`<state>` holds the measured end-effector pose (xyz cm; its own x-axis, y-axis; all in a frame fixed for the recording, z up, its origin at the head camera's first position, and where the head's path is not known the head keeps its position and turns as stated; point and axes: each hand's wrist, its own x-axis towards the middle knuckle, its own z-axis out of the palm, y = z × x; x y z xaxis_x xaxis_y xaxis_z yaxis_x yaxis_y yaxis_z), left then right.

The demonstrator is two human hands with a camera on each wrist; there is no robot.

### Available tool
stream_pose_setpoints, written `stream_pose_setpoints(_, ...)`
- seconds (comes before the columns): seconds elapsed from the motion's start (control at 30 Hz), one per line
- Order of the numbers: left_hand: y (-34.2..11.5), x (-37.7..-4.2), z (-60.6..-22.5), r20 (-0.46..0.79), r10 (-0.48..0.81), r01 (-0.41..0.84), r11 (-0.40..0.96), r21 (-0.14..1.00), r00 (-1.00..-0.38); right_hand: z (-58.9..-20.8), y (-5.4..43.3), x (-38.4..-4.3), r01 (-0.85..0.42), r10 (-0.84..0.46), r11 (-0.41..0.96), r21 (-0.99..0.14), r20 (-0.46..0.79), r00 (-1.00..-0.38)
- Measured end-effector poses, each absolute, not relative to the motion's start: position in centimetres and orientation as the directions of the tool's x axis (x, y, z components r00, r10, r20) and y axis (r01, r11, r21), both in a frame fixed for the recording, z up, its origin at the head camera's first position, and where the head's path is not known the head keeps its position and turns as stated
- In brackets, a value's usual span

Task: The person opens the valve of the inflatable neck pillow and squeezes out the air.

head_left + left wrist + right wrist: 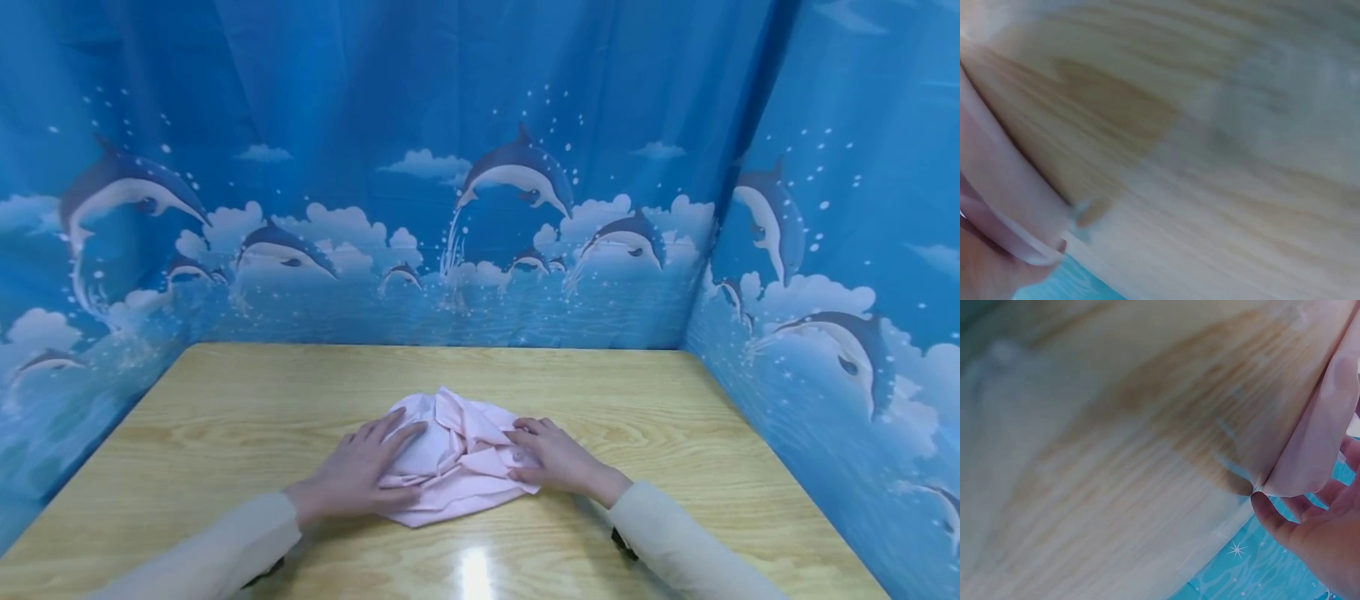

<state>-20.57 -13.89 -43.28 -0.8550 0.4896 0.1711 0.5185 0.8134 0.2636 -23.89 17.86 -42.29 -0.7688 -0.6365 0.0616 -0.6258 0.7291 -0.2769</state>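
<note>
A crumpled pale pink cloth [472, 496] lies bunched in a loose heap on the table, with folds on top and a small round spot near its right side. My left hand [360, 471] rests on its left side, fingers spread over the fabric and thumb along the near edge. On the opposite side, my right hand [558, 457] touches the heap with relaxed, slightly bent fingers. In the right wrist view, the right thumb [1275, 519] is at the corner of the cloth [1310, 450]. The left wrist view catches only part of the left hand [997, 275] beside a fold.
The wood-grain table [300, 383] extends around the heap, with a bright light reflection near its front edge. Blue curtains [337, 100] printed with dolphins and clouds stand along the back and both sides of the table.
</note>
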Motion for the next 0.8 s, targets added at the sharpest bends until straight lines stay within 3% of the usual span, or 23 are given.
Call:
stream_pose_setpoints(0.4, -16.6, -21.3, -44.2, 0.222, 0.640, 0.677, 0.684, 0.273, -0.736, -42.3, 17.7, -23.9, -0.616, -0.631, 0.735, -0.285, 0.048, -0.775)
stream_pose_setpoints(0.8, -16.3, -22.1, -45.7, 0.211, 0.668, 0.693, 0.631, 0.347, -0.714, -42.4, 17.9, -24.0, -0.628, -0.638, 0.727, -0.279, 0.064, -0.767)
